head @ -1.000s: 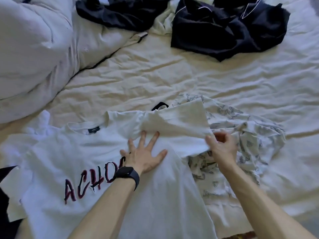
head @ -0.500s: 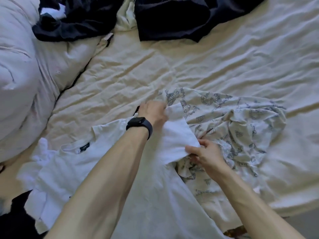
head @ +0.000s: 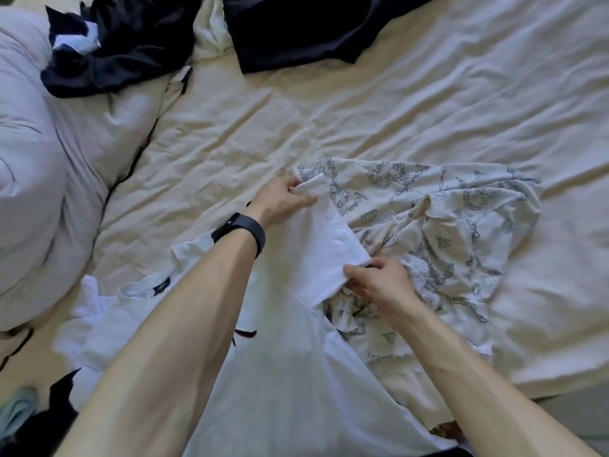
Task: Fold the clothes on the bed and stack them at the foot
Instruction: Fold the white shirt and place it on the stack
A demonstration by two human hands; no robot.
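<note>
A white T-shirt lies face up on the cream bed sheet near the bed's near edge. Its right sleeve is stretched out between both hands. My left hand, with a black watch on the wrist, pinches the sleeve's far corner. My right hand pinches the sleeve's near corner. My left forearm hides most of the shirt's lettering. Under and to the right of the sleeve lies a crumpled cream garment with a blue print.
Dark navy clothes lie at the top left and top middle of the bed, with a pale garment between them. A bunched white duvet fills the left side. Dark and teal fabric sits at the bottom left.
My left hand left the shirt's chest, where it lay flat, and reached to the sleeve's far corner. My right hand kept its hold on the sleeve. The view shifted toward the printed garment.
</note>
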